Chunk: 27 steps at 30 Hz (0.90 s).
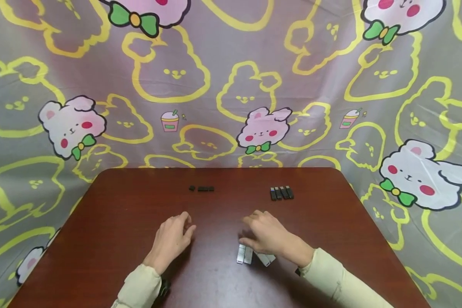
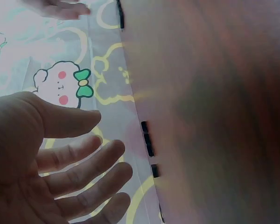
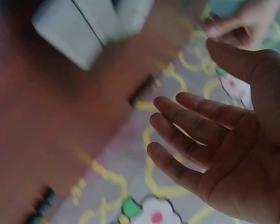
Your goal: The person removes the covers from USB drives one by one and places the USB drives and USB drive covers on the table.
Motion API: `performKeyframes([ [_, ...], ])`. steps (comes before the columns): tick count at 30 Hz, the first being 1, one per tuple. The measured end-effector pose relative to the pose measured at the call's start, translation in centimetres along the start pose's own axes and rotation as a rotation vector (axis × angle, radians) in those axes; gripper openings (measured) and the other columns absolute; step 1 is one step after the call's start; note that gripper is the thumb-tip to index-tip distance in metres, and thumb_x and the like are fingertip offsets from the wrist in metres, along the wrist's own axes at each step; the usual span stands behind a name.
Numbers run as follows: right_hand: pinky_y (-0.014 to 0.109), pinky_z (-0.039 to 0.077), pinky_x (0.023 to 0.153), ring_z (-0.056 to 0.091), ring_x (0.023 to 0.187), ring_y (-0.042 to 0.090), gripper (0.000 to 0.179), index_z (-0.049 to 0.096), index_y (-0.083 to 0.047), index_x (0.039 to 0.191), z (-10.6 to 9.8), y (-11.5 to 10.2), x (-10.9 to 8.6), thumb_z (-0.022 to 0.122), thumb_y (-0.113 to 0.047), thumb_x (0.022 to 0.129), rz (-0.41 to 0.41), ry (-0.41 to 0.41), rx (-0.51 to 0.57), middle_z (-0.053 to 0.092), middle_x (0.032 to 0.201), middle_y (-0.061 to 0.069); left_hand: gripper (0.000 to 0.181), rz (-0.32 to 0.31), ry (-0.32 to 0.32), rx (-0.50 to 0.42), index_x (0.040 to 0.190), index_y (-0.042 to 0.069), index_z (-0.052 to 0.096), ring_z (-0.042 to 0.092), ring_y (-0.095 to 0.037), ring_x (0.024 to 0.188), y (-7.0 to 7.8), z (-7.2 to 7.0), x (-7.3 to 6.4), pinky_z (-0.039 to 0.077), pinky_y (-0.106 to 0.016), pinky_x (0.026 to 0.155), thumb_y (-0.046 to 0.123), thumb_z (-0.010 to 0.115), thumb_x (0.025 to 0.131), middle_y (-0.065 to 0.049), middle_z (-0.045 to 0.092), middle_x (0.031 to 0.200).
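Note:
My right hand (image 1: 267, 233) hovers over several whitish rectangular pieces (image 1: 240, 255) near the middle of the table, hiding part of them. In the right wrist view its fingers (image 3: 191, 128) are loosely spread with nothing in them, and the whitish pieces (image 3: 67, 32) appear blurred at upper left. To the left, my left hand (image 1: 171, 237) hangs above the bare tabletop, fingers relaxed. The left wrist view shows its fingers (image 2: 91, 168) lightly bent and holding nothing.
Several black USB sticks (image 1: 279, 193) with pale ends lie side by side at the table's back right. A short row of small black pieces (image 1: 205, 188) sits at the back left, one apart. A patterned cloth (image 1: 215, 85) hangs behind the brown table (image 1: 119, 214).

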State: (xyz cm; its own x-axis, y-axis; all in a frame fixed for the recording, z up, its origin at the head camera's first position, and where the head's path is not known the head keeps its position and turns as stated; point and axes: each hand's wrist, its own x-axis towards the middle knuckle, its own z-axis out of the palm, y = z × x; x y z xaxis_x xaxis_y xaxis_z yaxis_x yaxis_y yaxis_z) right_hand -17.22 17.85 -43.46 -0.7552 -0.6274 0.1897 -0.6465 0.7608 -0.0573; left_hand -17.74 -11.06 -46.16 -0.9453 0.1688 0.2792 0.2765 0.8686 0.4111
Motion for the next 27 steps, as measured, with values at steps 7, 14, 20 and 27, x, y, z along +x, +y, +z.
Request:
performKeyframes([
  [7,0.043,0.054,0.082,0.064,0.092,0.018,0.066,0.068,-0.013,0.114,2.8,-1.2,-0.7,0.087,-0.057,0.070,-0.031,-0.108,-0.042,0.076,0.099,-0.003,0.014,-0.010,-0.011,-0.006,0.088,0.013,0.065,0.054,-0.010,0.065,0.9,0.4,-0.6,0.045,-0.030,0.059,0.018,0.078,0.088,0.004,0.064,0.072],
  [14,0.036,0.051,0.075,0.064,0.088,0.014,0.054,0.070,-0.014,0.113,3.9,-1.4,-1.1,0.088,-0.045,0.073,-0.065,-0.050,-0.049,0.076,0.099,-0.003,0.014,0.026,0.004,0.006,0.089,0.013,0.066,0.055,-0.011,0.066,1.8,0.6,-0.7,0.046,-0.032,0.059,0.019,0.079,0.088,0.004,0.066,0.074],
  [20,0.036,0.053,0.076,0.064,0.087,0.014,0.055,0.069,-0.013,0.118,4.1,-1.1,-1.2,0.087,-0.040,0.074,-0.083,-0.015,-0.006,0.075,0.099,-0.002,0.014,0.059,0.011,0.001,0.088,0.013,0.066,0.054,-0.010,0.066,2.3,0.7,-0.5,0.045,-0.030,0.060,0.018,0.079,0.087,0.006,0.065,0.072],
  [27,0.032,0.054,0.072,0.066,0.088,0.016,0.066,0.065,-0.009,0.126,2.2,0.9,-0.5,0.088,-0.036,0.071,0.012,0.091,0.127,0.074,0.102,0.001,0.015,0.108,0.075,-0.031,0.086,0.014,0.065,0.053,-0.008,0.064,2.8,0.6,0.1,0.045,-0.028,0.061,0.017,0.079,0.087,0.006,0.065,0.072],
])
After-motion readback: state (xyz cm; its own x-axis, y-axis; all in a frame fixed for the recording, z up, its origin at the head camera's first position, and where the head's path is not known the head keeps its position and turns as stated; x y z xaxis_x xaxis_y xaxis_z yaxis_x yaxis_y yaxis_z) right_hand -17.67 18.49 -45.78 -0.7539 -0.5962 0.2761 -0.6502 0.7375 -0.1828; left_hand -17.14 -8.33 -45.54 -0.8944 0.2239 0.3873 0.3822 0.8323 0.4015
